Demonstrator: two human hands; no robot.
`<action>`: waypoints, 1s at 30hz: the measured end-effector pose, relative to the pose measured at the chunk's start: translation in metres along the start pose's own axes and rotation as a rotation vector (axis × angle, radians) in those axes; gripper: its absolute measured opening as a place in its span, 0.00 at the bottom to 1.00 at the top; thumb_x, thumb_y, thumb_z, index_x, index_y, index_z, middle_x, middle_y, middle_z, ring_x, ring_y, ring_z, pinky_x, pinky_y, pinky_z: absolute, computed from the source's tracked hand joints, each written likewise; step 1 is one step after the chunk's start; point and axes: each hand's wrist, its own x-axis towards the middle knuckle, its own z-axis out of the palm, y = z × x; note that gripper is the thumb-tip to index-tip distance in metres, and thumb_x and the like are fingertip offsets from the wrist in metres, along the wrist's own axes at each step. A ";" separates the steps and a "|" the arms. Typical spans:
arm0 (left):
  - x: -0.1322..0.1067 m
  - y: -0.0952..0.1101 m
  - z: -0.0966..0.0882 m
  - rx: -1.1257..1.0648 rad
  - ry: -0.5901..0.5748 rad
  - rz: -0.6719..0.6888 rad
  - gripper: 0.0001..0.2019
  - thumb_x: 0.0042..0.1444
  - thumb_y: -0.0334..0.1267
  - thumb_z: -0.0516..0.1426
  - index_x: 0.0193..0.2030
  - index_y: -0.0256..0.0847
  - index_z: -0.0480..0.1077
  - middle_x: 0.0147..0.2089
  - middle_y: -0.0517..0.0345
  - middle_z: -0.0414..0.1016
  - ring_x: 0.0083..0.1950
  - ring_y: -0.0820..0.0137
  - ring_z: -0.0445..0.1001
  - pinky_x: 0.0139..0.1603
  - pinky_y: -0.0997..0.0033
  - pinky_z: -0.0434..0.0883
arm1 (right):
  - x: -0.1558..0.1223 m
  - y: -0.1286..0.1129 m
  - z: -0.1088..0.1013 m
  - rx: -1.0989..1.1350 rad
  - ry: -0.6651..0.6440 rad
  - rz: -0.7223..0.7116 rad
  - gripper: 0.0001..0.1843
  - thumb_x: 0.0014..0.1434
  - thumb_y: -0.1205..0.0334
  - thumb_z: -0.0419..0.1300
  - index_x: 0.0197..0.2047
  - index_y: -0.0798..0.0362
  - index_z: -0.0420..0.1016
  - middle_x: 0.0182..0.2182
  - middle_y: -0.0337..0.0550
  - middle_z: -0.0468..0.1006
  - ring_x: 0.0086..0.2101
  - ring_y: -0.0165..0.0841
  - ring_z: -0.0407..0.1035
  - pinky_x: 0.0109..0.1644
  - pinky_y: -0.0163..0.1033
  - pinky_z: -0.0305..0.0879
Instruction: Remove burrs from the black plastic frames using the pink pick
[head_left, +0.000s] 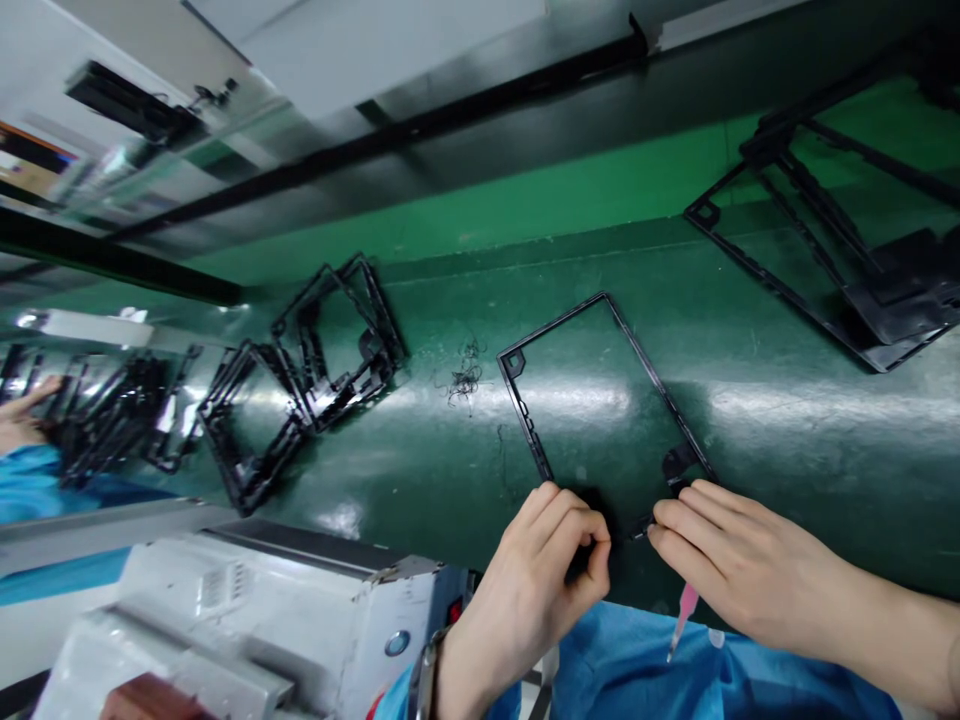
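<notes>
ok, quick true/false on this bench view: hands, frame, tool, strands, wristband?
1. The left hand and right hand are both at the near end of the rectangular black frame. True.
2. The pink-handled tool sticks out below the left hand. False: it sticks out below the right hand.
3. A tangle of black strands lies left of that frame on the green worktop. True.
4. The wristband is on the right wrist. False: it is on the left.
5. A co-worker's hand shows at the picture's left edge. True.
</notes>
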 end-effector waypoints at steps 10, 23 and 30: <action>0.013 0.010 0.000 -0.075 -0.152 -0.037 0.08 0.69 0.24 0.57 0.42 0.42 0.69 0.38 0.59 0.74 0.40 0.66 0.69 0.45 0.64 0.72 | 0.001 0.000 0.001 -0.025 0.009 -0.004 0.25 0.76 0.74 0.41 0.43 0.59 0.80 0.38 0.49 0.82 0.38 0.41 0.74 0.52 0.47 0.70; 0.015 0.017 0.007 0.114 -0.126 -0.057 0.10 0.64 0.23 0.55 0.37 0.43 0.64 0.34 0.60 0.68 0.37 0.64 0.68 0.43 0.61 0.73 | 0.000 -0.001 0.000 -0.044 0.014 -0.024 0.24 0.77 0.71 0.42 0.43 0.58 0.80 0.39 0.51 0.83 0.37 0.41 0.73 0.50 0.47 0.69; 0.015 0.022 0.013 0.162 -0.080 -0.041 0.11 0.63 0.21 0.53 0.36 0.43 0.62 0.35 0.58 0.67 0.37 0.64 0.66 0.39 0.64 0.71 | -0.002 -0.001 0.002 -0.033 0.001 -0.012 0.24 0.77 0.72 0.42 0.42 0.58 0.80 0.39 0.51 0.82 0.37 0.41 0.73 0.48 0.47 0.70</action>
